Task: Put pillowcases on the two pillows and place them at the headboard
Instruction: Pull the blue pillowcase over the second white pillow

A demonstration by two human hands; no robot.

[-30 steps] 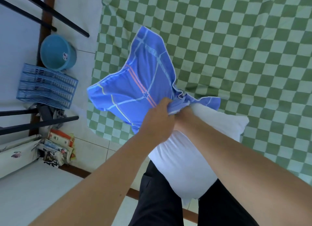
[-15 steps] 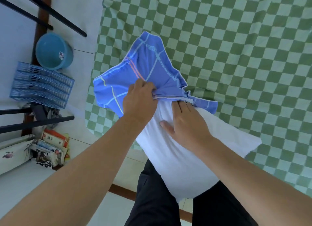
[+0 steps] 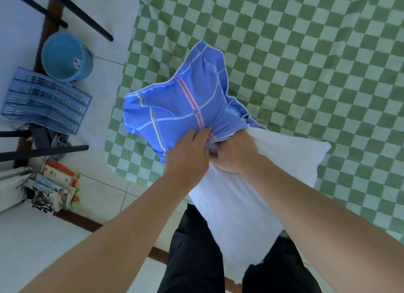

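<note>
Both my arms reach out in front of me and meet at the pillowcase (image 3: 181, 109) mouth. My left hand (image 3: 189, 155) pinches the bunched edge there, fingers curled. My right hand (image 3: 235, 153) sits just right of it, its fingers hidden inside the mouth.

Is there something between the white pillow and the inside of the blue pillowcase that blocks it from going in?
Nothing visible blocks it. The left hand grips the bunched opening of the pillowcase, and the right hand pushes the pillow end into it. Most of the pillow is outside.
</note>
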